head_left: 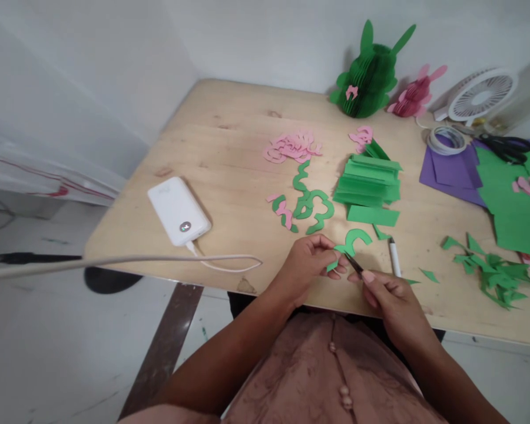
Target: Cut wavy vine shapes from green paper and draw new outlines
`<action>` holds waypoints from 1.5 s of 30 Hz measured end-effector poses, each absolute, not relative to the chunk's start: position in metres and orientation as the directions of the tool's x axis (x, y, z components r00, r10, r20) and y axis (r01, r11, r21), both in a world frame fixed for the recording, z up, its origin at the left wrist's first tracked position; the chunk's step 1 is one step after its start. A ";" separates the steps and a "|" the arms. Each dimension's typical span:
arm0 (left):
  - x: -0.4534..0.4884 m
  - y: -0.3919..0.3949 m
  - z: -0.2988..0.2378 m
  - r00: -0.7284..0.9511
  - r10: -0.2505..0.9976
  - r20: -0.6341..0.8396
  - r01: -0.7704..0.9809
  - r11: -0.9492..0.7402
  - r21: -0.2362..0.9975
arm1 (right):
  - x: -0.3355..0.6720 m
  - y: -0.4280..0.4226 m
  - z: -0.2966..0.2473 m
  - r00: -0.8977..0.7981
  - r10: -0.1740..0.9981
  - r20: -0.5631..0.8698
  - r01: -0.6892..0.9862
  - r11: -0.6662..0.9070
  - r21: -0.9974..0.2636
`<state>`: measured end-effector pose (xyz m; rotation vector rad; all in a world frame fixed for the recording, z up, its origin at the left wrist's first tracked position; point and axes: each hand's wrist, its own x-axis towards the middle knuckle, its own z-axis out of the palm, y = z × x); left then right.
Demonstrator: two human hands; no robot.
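Observation:
My left hand (307, 259) pinches a curved green paper cutout (355, 240) near the table's front edge. My right hand (391, 297) is closed around small scissors (354, 264), whose dark blades meet the lower part of the green cutout. Just beyond lie more green and pink curved cutouts (307, 206) and a stack of folded green paper strips (371, 182). A white pen (394, 257) lies right beside my right hand.
A white power bank (179, 211) with a cable sits at the left. Pink cutouts (291, 146), green and pink paper rabbits (368, 73), a small fan (481, 94), a tape roll (446, 140), black scissors (506, 147), purple and green sheets (503, 188) and green scraps (490, 271) fill the back and right.

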<state>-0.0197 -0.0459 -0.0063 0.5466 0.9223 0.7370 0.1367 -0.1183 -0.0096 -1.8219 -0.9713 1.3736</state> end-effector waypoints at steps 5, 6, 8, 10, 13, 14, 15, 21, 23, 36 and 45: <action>-0.019 -0.047 -0.006 0.393 0.763 -0.513 -0.324 0.637 0.700 | 0.137 -0.118 -0.010 0.178 0.857 -0.483 0.172 -0.510 -0.843; -0.019 -0.047 -0.006 0.391 0.764 -0.512 -0.322 0.635 0.702 | 0.137 -0.118 -0.009 0.180 0.857 -0.483 0.173 -0.511 -0.842; -0.019 -0.047 -0.007 0.391 0.763 -0.515 -0.316 0.637 0.703 | 0.136 -0.118 -0.009 0.183 0.854 -0.487 0.176 -0.516 -0.838; -0.019 -0.048 -0.006 0.393 0.758 -0.520 -0.313 0.642 0.700 | 0.136 -0.118 -0.009 0.184 0.851 -0.492 0.175 -0.521 -0.836; -0.018 -0.047 -0.005 0.395 0.755 -0.523 -0.316 0.646 0.695 | 0.136 -0.118 -0.009 0.182 0.853 -0.489 0.178 -0.518 -0.837; -0.018 -0.047 -0.005 0.394 0.755 -0.524 -0.316 0.647 0.694 | 0.137 -0.118 -0.010 0.183 0.854 -0.488 0.180 -0.517 -0.837; -0.018 -0.047 -0.004 0.394 0.753 -0.526 -0.315 0.649 0.693 | 0.137 -0.118 -0.010 0.185 0.855 -0.484 0.180 -0.514 -0.839; -0.019 -0.047 -0.005 0.402 0.743 -0.535 -0.302 0.659 0.689 | 0.137 -0.119 -0.011 0.195 0.860 -0.472 0.181 -0.504 -0.844; -0.020 -0.047 -0.005 0.399 0.743 -0.537 -0.299 0.659 0.690 | 0.136 -0.119 -0.010 0.194 0.860 -0.472 0.178 -0.504 -0.845; -0.019 -0.046 -0.004 0.386 0.755 -0.530 -0.303 0.647 0.700 | 0.135 -0.117 -0.008 0.192 0.853 -0.486 0.174 -0.517 -0.838; -0.019 -0.048 -0.005 0.382 0.762 -0.523 -0.328 0.641 0.694 | 0.137 -0.120 -0.012 0.189 0.854 -0.484 0.164 -0.514 -0.842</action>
